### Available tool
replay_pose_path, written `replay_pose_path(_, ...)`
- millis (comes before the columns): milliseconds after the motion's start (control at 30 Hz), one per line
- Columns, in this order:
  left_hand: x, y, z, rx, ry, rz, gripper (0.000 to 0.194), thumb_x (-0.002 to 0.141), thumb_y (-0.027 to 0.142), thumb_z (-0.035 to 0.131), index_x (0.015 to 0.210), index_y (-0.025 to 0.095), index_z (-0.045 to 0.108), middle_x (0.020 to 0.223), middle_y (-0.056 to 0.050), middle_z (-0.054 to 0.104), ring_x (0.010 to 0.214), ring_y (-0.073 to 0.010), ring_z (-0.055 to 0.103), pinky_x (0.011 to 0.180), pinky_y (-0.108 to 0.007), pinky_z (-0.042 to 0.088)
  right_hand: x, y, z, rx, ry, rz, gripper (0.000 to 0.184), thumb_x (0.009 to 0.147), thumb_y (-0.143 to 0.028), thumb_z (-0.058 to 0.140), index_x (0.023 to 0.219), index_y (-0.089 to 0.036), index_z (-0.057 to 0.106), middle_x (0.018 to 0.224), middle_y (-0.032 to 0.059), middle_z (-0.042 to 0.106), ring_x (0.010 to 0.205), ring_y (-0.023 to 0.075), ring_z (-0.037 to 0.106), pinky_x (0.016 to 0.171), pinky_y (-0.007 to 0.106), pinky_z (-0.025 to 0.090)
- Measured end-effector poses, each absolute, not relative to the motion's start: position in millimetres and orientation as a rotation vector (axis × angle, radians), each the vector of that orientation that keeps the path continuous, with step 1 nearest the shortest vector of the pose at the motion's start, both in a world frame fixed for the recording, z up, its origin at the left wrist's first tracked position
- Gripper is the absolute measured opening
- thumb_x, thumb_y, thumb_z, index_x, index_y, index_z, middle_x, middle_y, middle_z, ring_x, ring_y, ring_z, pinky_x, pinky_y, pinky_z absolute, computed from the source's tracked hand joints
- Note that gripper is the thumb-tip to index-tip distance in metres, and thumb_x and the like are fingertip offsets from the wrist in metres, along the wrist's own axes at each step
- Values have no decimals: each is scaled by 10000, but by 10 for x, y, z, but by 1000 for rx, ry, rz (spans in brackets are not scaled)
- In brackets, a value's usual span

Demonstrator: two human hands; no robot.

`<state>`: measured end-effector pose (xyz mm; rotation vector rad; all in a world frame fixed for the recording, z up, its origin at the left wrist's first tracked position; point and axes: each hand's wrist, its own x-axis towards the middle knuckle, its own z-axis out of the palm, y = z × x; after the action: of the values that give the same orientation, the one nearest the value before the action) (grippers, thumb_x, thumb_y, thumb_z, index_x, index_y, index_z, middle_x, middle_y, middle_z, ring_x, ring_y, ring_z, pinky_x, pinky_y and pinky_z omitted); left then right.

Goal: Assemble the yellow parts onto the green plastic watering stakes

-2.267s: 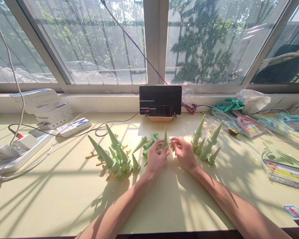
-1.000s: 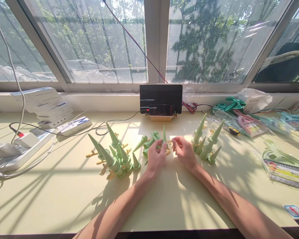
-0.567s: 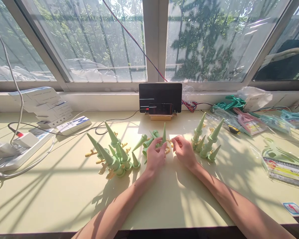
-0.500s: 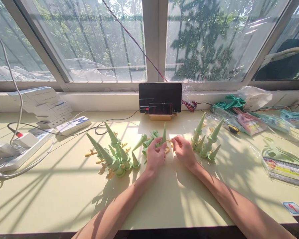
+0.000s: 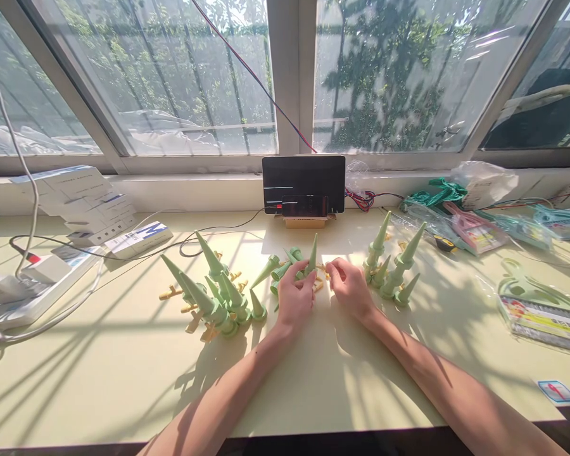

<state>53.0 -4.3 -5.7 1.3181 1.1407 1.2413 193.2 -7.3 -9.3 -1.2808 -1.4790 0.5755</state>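
Note:
My left hand (image 5: 296, 294) is closed around a green cone-shaped piece (image 5: 314, 252) whose point rises above the fingers. My right hand (image 5: 346, 284) pinches a small yellow piece (image 5: 323, 268), mostly covered by the fingertips, just right of the cone. Several loose green pieces (image 5: 280, 272) lie behind and left of my left hand. To the left stands a cluster of green cone-topped pieces (image 5: 204, 304) with yellow valve-like parts (image 5: 170, 292) sticking out. A similar cluster of green cone-topped pieces (image 5: 393, 278) stands beyond my right hand.
A black tablet (image 5: 304, 180) and a phone (image 5: 305, 206) lean on a stand at the back. White boxes (image 5: 137, 238), a power strip (image 5: 38, 297) and cables occupy the left. Bagged items (image 5: 479, 231) and a packaged green item (image 5: 541, 304) lie on the right.
The view has shifted slightly. Both hands stay nearly in place, with the cone and the small yellow piece still held close together.

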Motion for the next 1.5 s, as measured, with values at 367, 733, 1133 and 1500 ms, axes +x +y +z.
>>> replay_pose_path(367, 546, -37, -28, 1315, 1193, 1230, 288, 892, 341, 622, 1134, 187, 598, 1187, -105, 641, 454, -25, 526, 372, -174, 384, 1946, -52, -90, -1236, -1601, 546, 344, 981, -462, 467, 798, -198, 590, 740, 22, 591, 637, 154, 508, 574, 271, 397)
replay_pose_path(733, 548, -65, -42, 1338, 1147, 1230, 329, 869, 363, 642, 1143, 183, 618, 1182, -107, 642, 438, -30, 514, 359, -190, 385, 1942, -49, -134, -1248, -1594, 513, 446, 991, -454, 449, 623, -202, 460, 598, -24, 417, 565, 126, 383, 545, 265, 341)
replay_pose_path(1133, 549, -80, -29, 1344, 1135, 1205, 384, 833, 377, 669, 1149, 162, 631, 495, 56, 512, 386, -100, 477, 373, -202, 391, 1923, -39, -103, -1262, -1347, 867, 474, 917, -530, 516, 570, -208, 534, 441, -16, 470, 415, 132, 442, 454, 283, 360)
replay_pose_path(1500, 565, -97, -28, 1422, 1114, 1206, 312, 861, 334, 629, 1125, 172, 663, 548, 43, 509, 392, -102, 494, 373, -214, 390, 1904, -5, -93, -1207, -1073, 1202, 402, 826, -466, 584, 529, -202, 523, 404, -50, 380, 323, 91, 333, 336, 250, 227)
